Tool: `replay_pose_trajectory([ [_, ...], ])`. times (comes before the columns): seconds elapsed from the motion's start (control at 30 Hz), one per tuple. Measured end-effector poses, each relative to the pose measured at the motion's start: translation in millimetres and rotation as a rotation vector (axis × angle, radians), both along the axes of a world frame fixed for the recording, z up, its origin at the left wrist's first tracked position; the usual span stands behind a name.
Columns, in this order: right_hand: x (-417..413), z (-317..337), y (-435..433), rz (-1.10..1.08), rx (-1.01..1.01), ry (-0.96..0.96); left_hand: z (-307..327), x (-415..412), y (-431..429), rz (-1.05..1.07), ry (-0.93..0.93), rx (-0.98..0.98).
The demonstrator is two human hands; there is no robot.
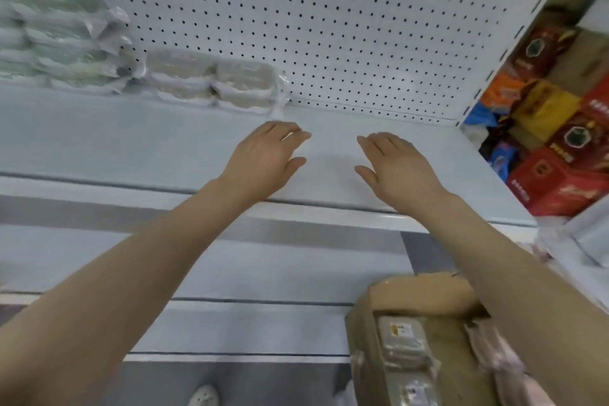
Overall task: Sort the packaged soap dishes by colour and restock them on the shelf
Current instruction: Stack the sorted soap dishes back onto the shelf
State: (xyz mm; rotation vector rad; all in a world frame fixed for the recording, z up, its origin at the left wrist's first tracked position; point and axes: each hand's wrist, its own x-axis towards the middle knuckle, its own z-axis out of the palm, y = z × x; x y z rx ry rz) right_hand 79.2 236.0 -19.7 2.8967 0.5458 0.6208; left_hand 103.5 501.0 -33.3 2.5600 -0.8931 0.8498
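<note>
Green packaged soap dishes (62,39) are stacked at the far left of the white shelf (131,142), against the pegboard. Beside them, to the right, sit beige packaged soap dishes (214,82) in a low stack. My left hand (267,158) and my right hand (395,168) hover palm-down over the bare shelf in front of and to the right of the beige stack, fingers spread, holding nothing. A cardboard box (418,339) at the lower right holds more beige packs and pink packaged soap dishes (501,366).
A white pegboard (329,26) backs the shelf. Lower shelf tiers (230,273) step out below. To the right, past the shelf's end post, stand red, yellow and orange boxes (560,142). A shoe (204,395) shows on the floor.
</note>
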Motion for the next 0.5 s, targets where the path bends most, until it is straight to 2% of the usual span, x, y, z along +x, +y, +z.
replay_pose_trajectory([
  [0.17,-102,-48,-69,-0.027,0.098,-0.047,-51,-89,-83,-0.109,0.109,-0.087],
  [0.33,-206,-113,-113,-0.161,0.136,0.035,-128,-157,-149,-0.269,0.265,-0.011],
  [0.4,-237,-147,-126,-0.245,0.146,0.173,-159,-174,-168,-0.308,0.336,0.048],
  [0.5,-271,-197,-139,-0.349,0.164,0.517,-193,-191,-187,-0.33,0.479,0.135],
])
